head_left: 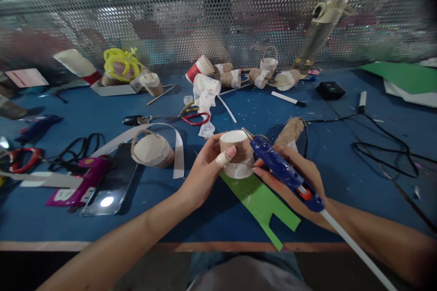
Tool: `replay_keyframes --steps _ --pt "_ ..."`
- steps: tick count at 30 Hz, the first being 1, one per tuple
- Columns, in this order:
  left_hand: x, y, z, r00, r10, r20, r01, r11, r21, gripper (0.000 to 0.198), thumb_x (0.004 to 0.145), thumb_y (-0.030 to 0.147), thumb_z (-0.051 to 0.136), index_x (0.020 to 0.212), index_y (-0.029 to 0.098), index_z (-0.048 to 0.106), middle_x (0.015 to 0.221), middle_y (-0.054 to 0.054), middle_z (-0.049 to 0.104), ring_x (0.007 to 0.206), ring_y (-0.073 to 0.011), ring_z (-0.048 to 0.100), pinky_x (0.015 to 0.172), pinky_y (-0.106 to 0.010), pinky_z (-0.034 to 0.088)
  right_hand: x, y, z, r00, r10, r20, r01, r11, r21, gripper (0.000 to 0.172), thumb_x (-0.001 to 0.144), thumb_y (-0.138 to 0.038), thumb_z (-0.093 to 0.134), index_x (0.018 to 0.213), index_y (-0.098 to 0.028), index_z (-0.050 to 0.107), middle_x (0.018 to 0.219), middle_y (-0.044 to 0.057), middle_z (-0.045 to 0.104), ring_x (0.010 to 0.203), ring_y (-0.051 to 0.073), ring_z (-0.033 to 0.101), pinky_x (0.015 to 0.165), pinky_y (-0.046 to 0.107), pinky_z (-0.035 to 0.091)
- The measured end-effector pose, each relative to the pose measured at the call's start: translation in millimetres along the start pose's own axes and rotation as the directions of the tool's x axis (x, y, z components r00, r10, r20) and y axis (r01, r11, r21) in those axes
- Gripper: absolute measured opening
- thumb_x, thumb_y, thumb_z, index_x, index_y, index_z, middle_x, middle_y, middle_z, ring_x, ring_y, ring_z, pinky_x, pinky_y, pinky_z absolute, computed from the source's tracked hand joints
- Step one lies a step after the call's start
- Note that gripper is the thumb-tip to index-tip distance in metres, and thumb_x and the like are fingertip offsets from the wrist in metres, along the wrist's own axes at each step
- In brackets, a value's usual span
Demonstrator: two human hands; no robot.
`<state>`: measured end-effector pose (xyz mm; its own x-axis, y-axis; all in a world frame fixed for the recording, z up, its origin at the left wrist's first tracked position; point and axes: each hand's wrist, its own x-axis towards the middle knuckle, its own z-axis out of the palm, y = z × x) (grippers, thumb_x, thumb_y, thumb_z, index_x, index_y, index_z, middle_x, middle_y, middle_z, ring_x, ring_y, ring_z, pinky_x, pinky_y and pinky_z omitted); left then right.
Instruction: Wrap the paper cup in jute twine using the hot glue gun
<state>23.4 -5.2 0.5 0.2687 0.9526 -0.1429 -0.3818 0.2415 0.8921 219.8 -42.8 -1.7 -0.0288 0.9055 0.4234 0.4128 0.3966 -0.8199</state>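
Note:
My left hand is closed round a small paper cup wrapped in brown twine, with a white rim and a white band low down. A bandage covers the left thumb. In my right hand is a blue hot glue gun, its metal nozzle close to the cup's rim and a long white glue stick trailing from its back. My right fingertips are by the cup's lower side; whether they touch it I cannot tell. Below the cup lies a cut piece of green paper.
Left of my hands are a twine basket with a handle, a phone and a purple tool. Red-handled scissors, lace and stacked cups lie behind. A bottle leans on the perforated metal screen. A black cord winds at right.

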Motion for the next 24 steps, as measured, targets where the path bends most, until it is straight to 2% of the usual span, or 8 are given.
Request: replay_keyframes --steps 3,7,13,16,20,24 --pt "0.2 0.1 -1.6 1.000 0.020 -0.002 -0.020 0.999 0.030 0.040 0.083 0.039 0.082 0.115 0.021 0.064 0.123 -0.007 0.072 0.118 -0.0257 0.065 0.092 -0.034 0.049 -0.8 -6.3 -0.3 0.999 0.015 -0.028 -0.015 1.000 0.015 0.011 0.085 -0.023 0.081 0.089 -0.025 0.070 0.077 -0.004 0.074 0.062 0.012 0.068 0.062 0.024 0.057" --pt "1.1 -1.6 -4.2 1.000 0.028 -0.006 -0.028 0.998 0.056 0.041 0.084 0.039 0.082 0.115 0.022 0.064 0.118 -0.006 0.073 0.111 -0.0227 0.067 0.089 -0.032 0.049 -1.6 -6.2 -1.5 0.998 0.017 -0.056 -0.014 0.999 0.046 0.013 0.084 -0.022 0.081 0.087 -0.025 0.069 0.078 -0.004 0.074 0.063 0.011 0.068 0.064 0.021 0.058" --pt "3.5 -3.6 -6.9 0.997 0.072 -0.022 -0.070 0.995 0.069 0.042 0.082 0.039 0.084 0.115 0.023 0.064 0.115 -0.004 0.074 0.109 -0.0205 0.067 0.091 -0.030 0.049 2.1 4.0 -5.8 0.998 0.019 0.052 -0.021 0.999 0.028 0.016 0.084 -0.020 0.081 0.097 -0.026 0.075 0.088 -0.001 0.081 0.070 0.013 0.075 0.069 0.022 0.061" --pt "3.7 -4.5 -8.6 0.997 0.078 -0.015 -0.076 0.994 0.074 0.040 0.084 0.038 0.083 0.116 0.023 0.064 0.116 -0.004 0.073 0.109 -0.0196 0.067 0.091 -0.029 0.049 3.1 3.3 -7.8 0.998 0.018 0.056 -0.017 1.000 -0.019 0.016 0.083 -0.019 0.081 0.095 -0.027 0.076 0.084 -0.002 0.081 0.071 0.014 0.077 0.071 0.023 0.061" --pt "3.8 -4.9 -9.2 0.997 0.081 -0.007 -0.080 0.994 0.071 0.039 0.084 0.037 0.083 0.116 0.025 0.064 0.113 -0.002 0.073 0.106 -0.0171 0.066 0.090 -0.027 0.049 2.5 -4.0 -8.6 1.000 0.018 0.013 -0.018 1.000 -0.014 0.014 0.082 -0.019 0.082 0.091 -0.027 0.074 0.081 -0.004 0.078 0.065 0.011 0.071 0.066 0.021 0.059" --pt "4.2 -4.3 -8.1 0.997 0.078 -0.018 -0.077 0.995 0.069 0.040 0.081 0.036 0.086 0.112 0.024 0.064 0.107 0.000 0.072 0.097 -0.0136 0.066 0.086 -0.025 0.049 0.4 -5.5 -8.9 1.000 0.019 -0.006 -0.018 1.000 0.019 0.013 0.083 -0.020 0.082 0.090 -0.027 0.073 0.081 -0.004 0.076 0.066 0.010 0.067 0.065 0.020 0.058"
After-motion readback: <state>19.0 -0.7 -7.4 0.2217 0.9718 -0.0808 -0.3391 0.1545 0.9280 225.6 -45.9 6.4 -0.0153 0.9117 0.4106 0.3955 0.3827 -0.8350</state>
